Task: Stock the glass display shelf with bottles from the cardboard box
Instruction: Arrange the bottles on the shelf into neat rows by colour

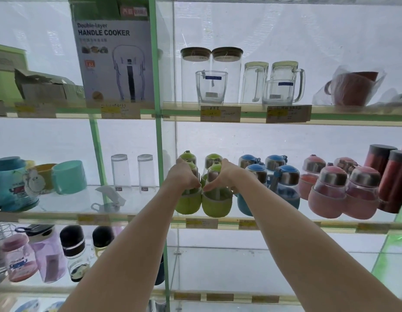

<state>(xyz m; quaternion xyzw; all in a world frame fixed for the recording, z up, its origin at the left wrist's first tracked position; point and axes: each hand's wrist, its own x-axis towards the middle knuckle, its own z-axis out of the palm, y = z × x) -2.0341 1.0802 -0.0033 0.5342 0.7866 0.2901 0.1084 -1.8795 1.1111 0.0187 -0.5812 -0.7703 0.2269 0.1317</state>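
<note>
Gripping upright green bottles (215, 199) w/ left hand (184, 176), right hand (227, 174), on shelf (285, 221)

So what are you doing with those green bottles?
A person is stocking a glass shelf. The left hand grips one front green bottle and the right hand grips the one beside it. Both bottles stand at the shelf's front edge, beside blue bottles and pink bottles.
</note>
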